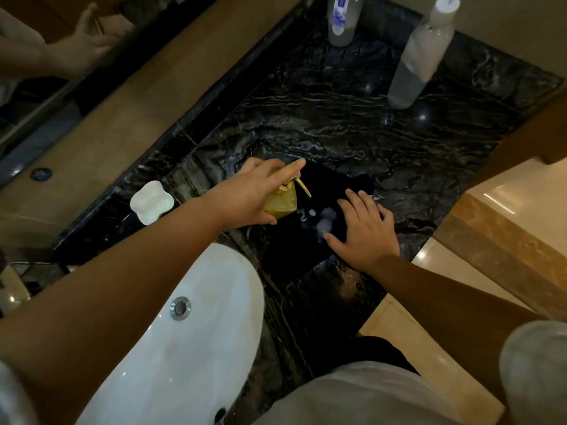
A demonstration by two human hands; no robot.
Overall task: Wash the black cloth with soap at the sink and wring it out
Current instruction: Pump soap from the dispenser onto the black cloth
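The black cloth (313, 240) lies flat on the dark marble counter (352, 133), to the right of the white sink (196, 332). My left hand (251, 194) grips a yellow soap dispenser bottle (282, 204) held over the cloth, with a finger on its gold pump. Under the nozzle, whitish blobs of soap (322, 219) lie on the cloth. My right hand (365, 231) rests flat on the cloth's right part, fingers spread.
A white soap dish (150, 202) sits on the counter left of the bottle. Two clear plastic bottles (420, 53) (340, 18) stand at the back. The sink overflow ring (180, 307) shows in the basin. A mirror is at upper left, a beige ledge (506, 228) at right.
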